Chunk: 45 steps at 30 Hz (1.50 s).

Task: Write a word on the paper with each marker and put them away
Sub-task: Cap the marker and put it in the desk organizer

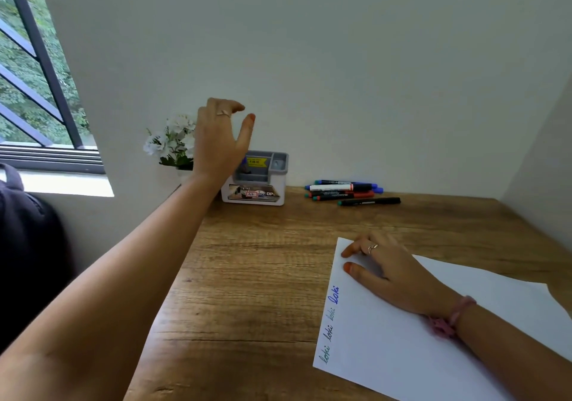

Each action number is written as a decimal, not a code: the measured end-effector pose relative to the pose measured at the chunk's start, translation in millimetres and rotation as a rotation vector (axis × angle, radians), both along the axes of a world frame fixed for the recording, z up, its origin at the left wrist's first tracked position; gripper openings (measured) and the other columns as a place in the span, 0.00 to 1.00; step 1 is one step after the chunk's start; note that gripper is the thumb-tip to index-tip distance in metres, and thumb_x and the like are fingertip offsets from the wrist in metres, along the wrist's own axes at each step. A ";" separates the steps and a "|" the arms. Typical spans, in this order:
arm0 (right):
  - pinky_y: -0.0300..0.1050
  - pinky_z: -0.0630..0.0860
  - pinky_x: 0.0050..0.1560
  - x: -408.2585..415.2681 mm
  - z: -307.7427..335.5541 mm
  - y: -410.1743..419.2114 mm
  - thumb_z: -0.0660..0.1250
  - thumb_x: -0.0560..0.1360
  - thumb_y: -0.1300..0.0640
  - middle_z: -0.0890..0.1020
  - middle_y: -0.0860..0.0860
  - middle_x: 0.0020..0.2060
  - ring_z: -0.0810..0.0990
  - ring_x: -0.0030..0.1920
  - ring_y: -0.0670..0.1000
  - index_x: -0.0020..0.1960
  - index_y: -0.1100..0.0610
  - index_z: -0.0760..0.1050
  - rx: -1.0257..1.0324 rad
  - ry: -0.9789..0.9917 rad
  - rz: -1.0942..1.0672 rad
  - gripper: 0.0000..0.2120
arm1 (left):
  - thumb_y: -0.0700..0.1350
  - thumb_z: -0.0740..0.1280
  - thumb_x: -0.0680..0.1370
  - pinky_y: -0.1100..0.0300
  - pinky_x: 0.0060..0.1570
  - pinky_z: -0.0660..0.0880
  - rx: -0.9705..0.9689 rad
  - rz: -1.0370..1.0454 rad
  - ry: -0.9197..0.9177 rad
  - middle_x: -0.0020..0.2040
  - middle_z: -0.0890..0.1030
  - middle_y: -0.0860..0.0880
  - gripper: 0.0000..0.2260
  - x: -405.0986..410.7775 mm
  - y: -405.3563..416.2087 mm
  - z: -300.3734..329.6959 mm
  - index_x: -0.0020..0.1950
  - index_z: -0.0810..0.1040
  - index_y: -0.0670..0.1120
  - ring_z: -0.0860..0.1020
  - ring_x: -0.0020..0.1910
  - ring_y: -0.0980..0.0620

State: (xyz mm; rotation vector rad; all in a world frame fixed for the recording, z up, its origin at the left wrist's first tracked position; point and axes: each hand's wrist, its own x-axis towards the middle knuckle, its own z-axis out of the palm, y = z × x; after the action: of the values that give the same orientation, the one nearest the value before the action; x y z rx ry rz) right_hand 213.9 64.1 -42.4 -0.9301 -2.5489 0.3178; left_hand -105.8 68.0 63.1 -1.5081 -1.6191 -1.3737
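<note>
— What's nearest you, taking the organiser as the mark?

— The sheet of white paper (418,338), well this side of the organiser and off to its right, lying askew on the wooden desk (247,276). Along its left edge the word "loki" (330,323) is written four times, from green at the near end to bold blue at the far end.

— And the hands?

— The right hand (396,273) lies flat on the far corner of that paper, fingers straight and spread, pressing it down and holding nothing. There is a ring on one finger and a pink band (458,310) at the wrist.

— The other one?

— The left hand (221,140) hangs in the air right over the organiser's left end, fingers loosely apart, thumb out, nothing between them. It wears a ring too.

— So where are the markers relative to that hand?

— Not in it. The pile of markers (346,191) lies on the desk to the right of the organiser, well apart from both hands, near the wall. One black marker (370,201) sits just this side of the pile.

— The organiser itself?

— A grey and white desk organiser (257,180) against the wall, with a yellow sticker inside. Something dark stands in its left compartment; I cannot tell what. White flowers (173,143) stand just to its left, partly behind the raised hand.
</note>
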 end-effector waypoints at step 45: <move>0.42 0.69 0.56 -2.5 22.2 -11.8 0.63 0.75 0.43 0.75 0.42 0.53 0.73 0.52 0.40 0.57 0.45 0.71 -0.057 -0.039 -0.013 0.13 | 0.46 0.71 0.74 0.62 0.45 0.79 -0.265 -0.698 -0.556 0.44 0.83 0.47 0.06 131.2 -16.3 -19.3 0.46 0.79 0.45 0.83 0.42 0.54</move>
State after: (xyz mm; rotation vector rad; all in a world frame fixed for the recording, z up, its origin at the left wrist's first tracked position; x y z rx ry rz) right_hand 211.3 52.3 -20.3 -0.9824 -2.5801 0.3734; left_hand 25.4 51.7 43.7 -2.1073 -1.7052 -2.1737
